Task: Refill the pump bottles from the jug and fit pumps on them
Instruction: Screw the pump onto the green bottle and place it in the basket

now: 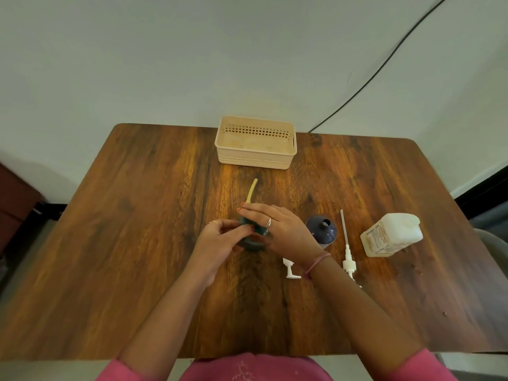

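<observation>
Gripping a dark pump bottle (251, 237) with both hands, left hand (220, 237) and right hand (277, 229), near the basket (255, 158), a person works its yellowish-tubed pump (252, 189) (apparently unscrewing); pouring from the jug (391, 235), well right of the basket, likely follows

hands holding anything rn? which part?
Both hands grip one dark bottle: the left hand holds its left side, and the right hand covers its top. A yellowish tube sticks out past the right fingers.
</observation>
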The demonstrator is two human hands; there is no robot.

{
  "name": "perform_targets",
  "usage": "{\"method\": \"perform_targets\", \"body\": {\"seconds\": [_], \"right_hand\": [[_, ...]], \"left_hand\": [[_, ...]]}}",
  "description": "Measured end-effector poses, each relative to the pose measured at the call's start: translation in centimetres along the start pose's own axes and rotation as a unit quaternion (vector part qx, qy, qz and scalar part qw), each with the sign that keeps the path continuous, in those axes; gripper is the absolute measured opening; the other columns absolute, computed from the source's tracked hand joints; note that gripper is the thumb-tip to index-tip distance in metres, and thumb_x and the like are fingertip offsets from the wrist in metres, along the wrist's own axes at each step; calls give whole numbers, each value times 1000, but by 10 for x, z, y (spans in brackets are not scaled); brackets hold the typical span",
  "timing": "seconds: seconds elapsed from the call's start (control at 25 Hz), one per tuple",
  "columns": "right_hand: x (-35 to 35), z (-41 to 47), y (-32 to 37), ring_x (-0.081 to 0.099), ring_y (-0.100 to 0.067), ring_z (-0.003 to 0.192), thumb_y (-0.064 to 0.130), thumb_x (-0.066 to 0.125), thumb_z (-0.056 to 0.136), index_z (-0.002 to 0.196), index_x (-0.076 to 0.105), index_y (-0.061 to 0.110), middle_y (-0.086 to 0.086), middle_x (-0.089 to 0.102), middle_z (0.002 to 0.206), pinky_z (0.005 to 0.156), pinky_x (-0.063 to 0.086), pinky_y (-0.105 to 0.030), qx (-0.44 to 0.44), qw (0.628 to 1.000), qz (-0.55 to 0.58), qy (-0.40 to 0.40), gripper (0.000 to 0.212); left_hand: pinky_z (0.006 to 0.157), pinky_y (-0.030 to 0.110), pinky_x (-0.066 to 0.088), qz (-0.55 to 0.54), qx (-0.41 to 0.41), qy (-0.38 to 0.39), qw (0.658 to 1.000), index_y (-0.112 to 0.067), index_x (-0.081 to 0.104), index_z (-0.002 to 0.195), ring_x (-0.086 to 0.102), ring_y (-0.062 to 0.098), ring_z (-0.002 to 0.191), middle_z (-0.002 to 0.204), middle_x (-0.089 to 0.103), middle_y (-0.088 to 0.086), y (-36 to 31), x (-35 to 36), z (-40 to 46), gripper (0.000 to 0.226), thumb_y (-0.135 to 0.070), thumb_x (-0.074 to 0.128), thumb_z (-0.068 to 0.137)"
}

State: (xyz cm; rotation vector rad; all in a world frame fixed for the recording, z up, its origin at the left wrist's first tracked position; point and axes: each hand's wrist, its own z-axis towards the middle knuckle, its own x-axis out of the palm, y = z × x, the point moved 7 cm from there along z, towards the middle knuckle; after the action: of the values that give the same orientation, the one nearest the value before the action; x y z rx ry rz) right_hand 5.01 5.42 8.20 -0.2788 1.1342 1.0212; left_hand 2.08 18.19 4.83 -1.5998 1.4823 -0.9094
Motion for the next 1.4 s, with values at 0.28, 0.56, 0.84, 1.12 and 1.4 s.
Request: {"method": "perform_targets", "body": {"seconds": [0.28, 0.56, 0.84, 1.12, 1.4], "right_hand": [[-32, 11, -14, 59, -17, 110, 18, 66, 85, 128, 51, 18, -4, 61, 126, 92, 50, -32, 33, 995, 68, -62, 46], [-42, -7, -64, 66, -22, 102, 5, 72, 80, 106, 52, 1, -7, 68, 112, 83, 56, -35, 262, 868, 389, -162, 33], [-45, -16, -80, 69, -24, 93, 1, 66, 83, 112, 52, -9, -17, 69, 108, 79, 56, -28, 328, 806, 438, -225, 33], [-55, -11, -85, 69, -18, 92, 3, 66, 84, 108, 63, 11, -3, 73, 99, 76, 56, -24, 362, 779, 433, -273, 26], [-91, 17, -84, 66, -12, 79, 9, 65, 86, 116, 58, -2, -14, 70, 105, 70, 55, -23, 351, 774, 426, -312, 33]], "left_hand": [[72, 24, 54, 51, 79, 66, 993, -16, 61, 113, 66, 12, 85, 100, 68, 4, -33, 0, -6, 28, -27, 65, 87], [104, 34, 42, 265, 46, 25, 963, -12, 30, 145, 45, 19, 128, 143, 44, 5, 49, -6, 60, 93, -24, 83, 70], [109, 28, 26, 256, 53, 64, 963, -17, 20, 148, 37, 21, 136, 148, 40, 2, 69, 32, 83, 106, -16, 86, 65], [94, 22, 31, 239, 72, 43, 967, -20, 45, 132, 48, 16, 122, 123, 53, -7, 72, 30, 89, 75, -20, 84, 68], [82, 16, 41, 171, 93, -17, 981, -22, 47, 128, 53, 12, 113, 122, 56, -7, 52, 24, 87, 79, -21, 88, 61]]}}
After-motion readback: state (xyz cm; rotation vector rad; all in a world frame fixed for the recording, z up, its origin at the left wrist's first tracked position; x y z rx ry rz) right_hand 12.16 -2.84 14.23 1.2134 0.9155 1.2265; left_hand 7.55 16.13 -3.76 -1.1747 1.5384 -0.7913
